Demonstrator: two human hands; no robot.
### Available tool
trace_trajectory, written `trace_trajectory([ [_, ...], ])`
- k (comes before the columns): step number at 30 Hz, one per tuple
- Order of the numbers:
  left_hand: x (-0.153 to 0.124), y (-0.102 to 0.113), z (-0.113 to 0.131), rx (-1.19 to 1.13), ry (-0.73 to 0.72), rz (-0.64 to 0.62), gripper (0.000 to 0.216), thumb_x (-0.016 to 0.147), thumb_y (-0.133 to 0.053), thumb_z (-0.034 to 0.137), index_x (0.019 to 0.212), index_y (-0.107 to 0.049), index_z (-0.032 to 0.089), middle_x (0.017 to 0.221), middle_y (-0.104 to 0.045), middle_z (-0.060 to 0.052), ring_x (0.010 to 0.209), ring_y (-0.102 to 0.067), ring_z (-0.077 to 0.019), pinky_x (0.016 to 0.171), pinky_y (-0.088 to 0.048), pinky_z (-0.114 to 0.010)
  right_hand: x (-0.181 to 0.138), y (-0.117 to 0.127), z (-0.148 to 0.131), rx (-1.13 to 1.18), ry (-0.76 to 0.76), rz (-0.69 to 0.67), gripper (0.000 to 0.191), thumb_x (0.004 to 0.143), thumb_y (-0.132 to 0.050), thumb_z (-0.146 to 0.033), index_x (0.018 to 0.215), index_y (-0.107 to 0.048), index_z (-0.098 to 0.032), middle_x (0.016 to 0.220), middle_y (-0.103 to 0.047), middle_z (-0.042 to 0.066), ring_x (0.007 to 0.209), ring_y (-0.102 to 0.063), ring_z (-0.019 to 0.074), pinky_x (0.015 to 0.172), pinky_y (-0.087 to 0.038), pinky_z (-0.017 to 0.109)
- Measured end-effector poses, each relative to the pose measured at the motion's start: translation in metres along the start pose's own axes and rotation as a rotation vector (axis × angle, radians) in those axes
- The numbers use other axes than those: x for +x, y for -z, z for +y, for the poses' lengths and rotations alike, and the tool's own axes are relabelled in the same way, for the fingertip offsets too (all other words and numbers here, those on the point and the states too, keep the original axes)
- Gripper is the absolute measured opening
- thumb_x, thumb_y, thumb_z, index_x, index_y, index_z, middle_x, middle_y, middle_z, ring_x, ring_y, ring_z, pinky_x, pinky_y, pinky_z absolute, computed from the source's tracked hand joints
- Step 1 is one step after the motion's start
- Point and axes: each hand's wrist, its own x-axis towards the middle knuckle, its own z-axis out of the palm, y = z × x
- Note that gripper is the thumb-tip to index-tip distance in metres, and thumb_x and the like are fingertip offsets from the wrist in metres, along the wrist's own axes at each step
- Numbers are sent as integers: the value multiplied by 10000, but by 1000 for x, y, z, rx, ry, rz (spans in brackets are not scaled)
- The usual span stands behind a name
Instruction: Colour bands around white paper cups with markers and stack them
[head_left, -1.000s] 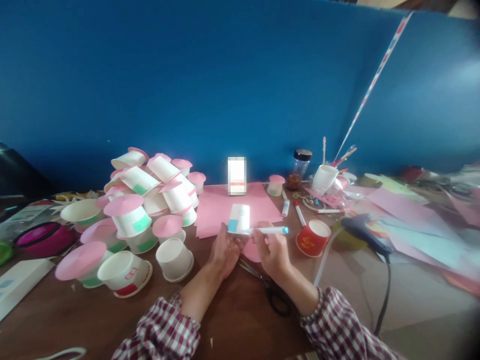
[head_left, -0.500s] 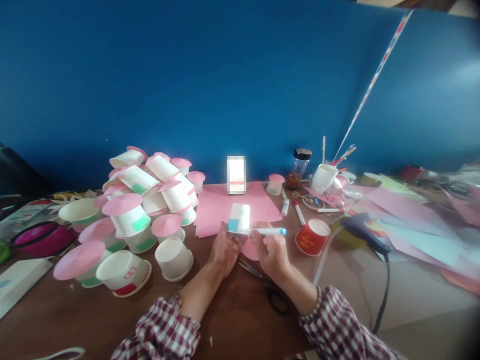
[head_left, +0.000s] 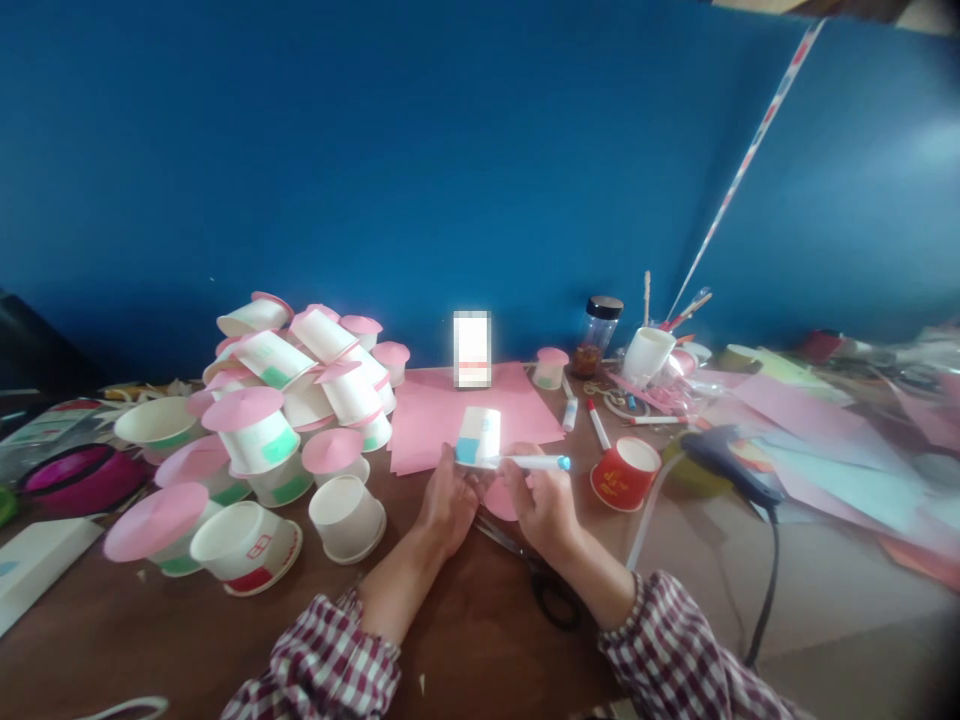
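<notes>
Right fingers (head_left: pixel 517 482) grip a slim white-and-blue plastic marker (head_left: pixel 546 462), axis toward 9 o'clock, facing the round white-and-blue paper cup (head_left: pixel 478 432) left fingers (head_left: pixel 448 466) hold.

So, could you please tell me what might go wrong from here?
The cup in the left hand could slip or take a stray mark from the marker in the right hand. The scissors lying close to that hand could be knocked. The piled cups might topple if bumped.
</notes>
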Motion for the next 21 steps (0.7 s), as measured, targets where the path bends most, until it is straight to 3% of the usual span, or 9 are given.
trace_trajectory([
  [14,0,-1,2,-24,16,2,314,891,-453,341,1068,-594,123,955,-684,-98,861,-636,-189,871,-490,-359,2,1,-3,-16,-26,32,205,931,-412,-241,881,-593,-158,771,-658,49,640,-602,127,594,-474,200],
  [21,-1,-3,3,-4,13,28,281,899,-434,324,961,-617,120,867,-686,-94,785,-644,-183,818,-519,-343,2,1,-2,-43,-13,30,202,924,-415,-226,859,-596,-165,767,-663,47,646,-613,134,601,-473,208],
])
